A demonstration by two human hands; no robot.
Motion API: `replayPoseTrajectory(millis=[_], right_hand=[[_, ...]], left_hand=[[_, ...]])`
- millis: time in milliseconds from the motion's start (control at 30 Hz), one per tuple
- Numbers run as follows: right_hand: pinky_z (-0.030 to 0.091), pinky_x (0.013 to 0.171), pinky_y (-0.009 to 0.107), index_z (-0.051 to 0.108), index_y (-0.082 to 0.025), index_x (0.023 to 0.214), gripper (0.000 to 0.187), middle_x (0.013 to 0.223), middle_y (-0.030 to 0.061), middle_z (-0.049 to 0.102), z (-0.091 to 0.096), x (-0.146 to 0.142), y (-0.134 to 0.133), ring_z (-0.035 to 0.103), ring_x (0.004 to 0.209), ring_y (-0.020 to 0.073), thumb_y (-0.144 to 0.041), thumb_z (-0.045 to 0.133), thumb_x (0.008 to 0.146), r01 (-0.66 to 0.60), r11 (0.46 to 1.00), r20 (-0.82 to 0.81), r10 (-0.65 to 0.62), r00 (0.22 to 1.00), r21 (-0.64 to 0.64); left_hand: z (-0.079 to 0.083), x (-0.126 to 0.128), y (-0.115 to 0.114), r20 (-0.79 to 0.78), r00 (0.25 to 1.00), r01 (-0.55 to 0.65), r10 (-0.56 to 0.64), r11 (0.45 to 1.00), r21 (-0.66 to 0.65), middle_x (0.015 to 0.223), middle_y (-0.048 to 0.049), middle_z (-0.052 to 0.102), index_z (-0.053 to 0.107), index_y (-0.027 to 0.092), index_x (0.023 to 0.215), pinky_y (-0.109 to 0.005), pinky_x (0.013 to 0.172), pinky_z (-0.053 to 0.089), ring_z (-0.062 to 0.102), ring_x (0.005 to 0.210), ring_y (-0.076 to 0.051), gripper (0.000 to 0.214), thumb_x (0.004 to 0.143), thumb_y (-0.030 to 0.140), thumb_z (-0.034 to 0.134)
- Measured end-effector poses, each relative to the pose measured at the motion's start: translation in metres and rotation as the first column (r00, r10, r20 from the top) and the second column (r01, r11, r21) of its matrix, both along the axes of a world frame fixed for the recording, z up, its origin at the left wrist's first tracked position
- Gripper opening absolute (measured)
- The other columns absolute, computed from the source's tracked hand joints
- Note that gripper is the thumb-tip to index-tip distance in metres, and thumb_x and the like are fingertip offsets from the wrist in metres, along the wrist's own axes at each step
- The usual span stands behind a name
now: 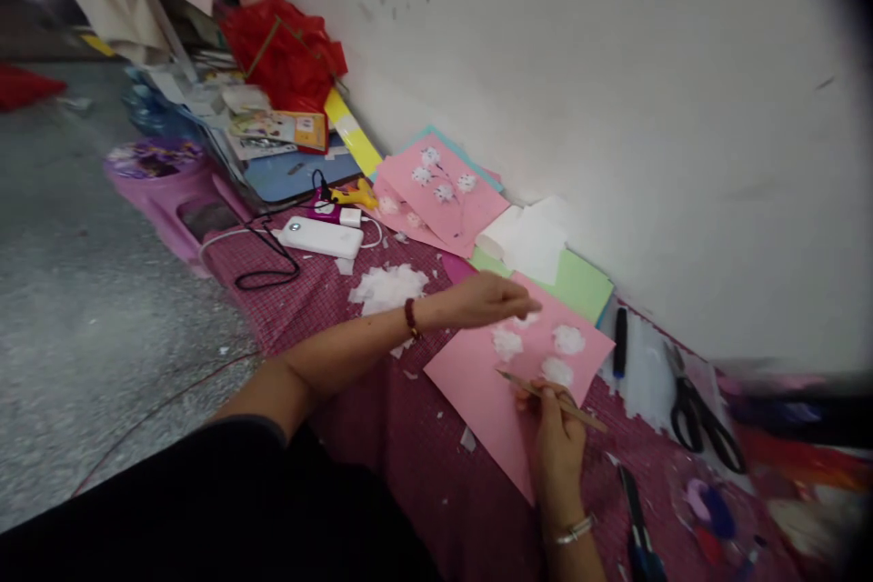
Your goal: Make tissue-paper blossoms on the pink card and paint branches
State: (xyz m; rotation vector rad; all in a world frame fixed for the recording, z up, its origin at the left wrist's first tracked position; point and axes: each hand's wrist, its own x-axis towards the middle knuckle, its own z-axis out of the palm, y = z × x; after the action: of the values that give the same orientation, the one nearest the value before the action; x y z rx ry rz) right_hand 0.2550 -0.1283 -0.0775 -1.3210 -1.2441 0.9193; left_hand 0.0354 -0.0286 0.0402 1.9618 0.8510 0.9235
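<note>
A pink paper sheet [487, 391] lies on the checked cloth with three white tissue tufts [567, 339] stuck near its far end. My left hand [487, 298] reaches across the sheet's top edge, fingers pressed together over a tuft; what they hold is hidden. My right hand [556, 432] is closed on a thin wooden stick [552, 400] whose tip points at the sheet between the tufts.
A pile of white tissue [387, 286], a white power bank [320, 236] with black cable, a yellow glue gun [351, 195], another decorated pink sheet [440, 186], green paper [579, 282], a black marker [620, 341], scissors [699, 409] and a blue-handled tool [637, 523] lie along the white wall.
</note>
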Motion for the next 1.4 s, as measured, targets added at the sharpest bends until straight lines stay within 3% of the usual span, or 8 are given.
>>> replayPoseTrajectory(millis=[133,267,367,700,867,1067,1233,1400], right_hand=[[0.044,0.066,0.03,0.058,-0.02,0.082,0.018,0.069,-0.0014,0.056,0.0,0.0,0.001,0.053,0.065,0.0159,-0.037,0.053,0.085,0.012,0.999,-0.088,-0.017,0.996,-0.047],[0.044,0.066,0.03,0.059,-0.019,0.081,0.02,0.069,-0.0008,0.057,0.004,-0.003,0.002,0.053,0.064,0.0156,-0.038,0.055,0.085,-0.007,0.999,-0.084,0.004,0.996,-0.039],[0.045,0.065,0.03,0.059,-0.019,0.08,0.022,0.071,0.0,0.058,0.008,-0.005,0.001,0.054,0.066,0.0161,-0.041,0.056,0.083,0.001,0.999,-0.094,-0.005,0.996,-0.045],[0.043,0.067,0.031,0.059,-0.019,0.083,0.021,0.07,-0.0001,0.058,-0.002,0.001,0.003,0.054,0.067,0.016,-0.038,0.053,0.087,-0.017,0.999,-0.036,0.015,0.999,-0.042],[0.043,0.064,0.031,0.059,-0.019,0.083,0.02,0.069,-0.0003,0.059,0.002,-0.001,0.003,0.054,0.063,0.0154,-0.037,0.052,0.087,-0.024,0.999,-0.058,0.022,0.998,-0.032],[0.044,0.067,0.032,0.06,-0.019,0.081,0.023,0.069,0.0005,0.059,0.008,-0.003,0.003,0.055,0.066,0.0165,-0.037,0.049,0.089,-0.026,1.0,0.032,0.026,0.999,0.001],[0.044,0.066,0.031,0.059,-0.018,0.082,0.023,0.069,0.0002,0.059,0.006,-0.002,0.003,0.055,0.065,0.0162,-0.039,0.05,0.088,-0.031,0.999,-0.008,0.031,0.999,-0.013],[0.044,0.065,0.03,0.06,-0.019,0.083,0.023,0.07,0.0,0.06,0.004,-0.002,0.003,0.055,0.065,0.0156,-0.04,0.052,0.087,-0.043,0.999,-0.028,0.043,0.999,-0.02]], left_hand=[[0.024,-0.078,0.024,-0.015,0.982,-0.188,0.187,0.98,-0.061,0.058,0.002,0.049,0.064,0.013,0.08,-0.021,0.051,0.03,0.041,0.052,-0.007,0.03,0.089,0.035,0.044],[-0.009,-0.143,0.05,-0.364,0.909,-0.268,0.204,0.954,-0.136,0.057,0.0028,0.051,0.062,0.013,0.067,-0.02,0.049,0.028,0.039,0.051,-0.007,0.013,0.071,0.025,0.06],[-0.037,-0.163,0.054,-0.455,0.867,-0.323,0.202,0.924,-0.205,0.057,0.0027,0.054,0.064,0.014,0.068,-0.02,0.048,0.028,0.04,0.05,-0.008,0.012,0.065,0.025,0.061],[-0.058,-0.159,0.052,-0.401,0.901,-0.308,0.167,0.896,-0.32,0.052,0.0031,0.05,0.064,0.014,0.067,-0.021,0.044,0.025,0.037,0.044,-0.007,0.014,0.063,0.028,0.063],[-0.043,-0.154,0.041,-0.321,0.901,-0.389,0.291,0.868,-0.307,0.052,0.0034,0.047,0.06,0.015,0.064,-0.023,0.044,0.024,0.035,0.044,-0.007,0.012,0.065,0.027,0.061],[-0.021,-0.145,0.025,-0.101,0.944,-0.33,0.314,0.892,-0.309,0.058,0.0026,0.049,0.058,0.015,0.067,-0.021,0.049,0.03,0.039,0.05,-0.006,0.018,0.07,0.032,0.063],[-0.045,-0.148,0.033,-0.347,0.85,-0.483,0.397,0.85,-0.21,0.055,0.0023,0.054,0.063,0.012,0.067,-0.02,0.047,0.029,0.042,0.049,-0.007,0.013,0.064,0.025,0.062],[-0.062,-0.147,0.038,-0.35,0.853,-0.486,0.387,0.834,-0.261,0.049,0.0028,0.052,0.062,0.012,0.06,-0.02,0.046,0.028,0.041,0.046,-0.008,0.011,0.06,0.023,0.061]])
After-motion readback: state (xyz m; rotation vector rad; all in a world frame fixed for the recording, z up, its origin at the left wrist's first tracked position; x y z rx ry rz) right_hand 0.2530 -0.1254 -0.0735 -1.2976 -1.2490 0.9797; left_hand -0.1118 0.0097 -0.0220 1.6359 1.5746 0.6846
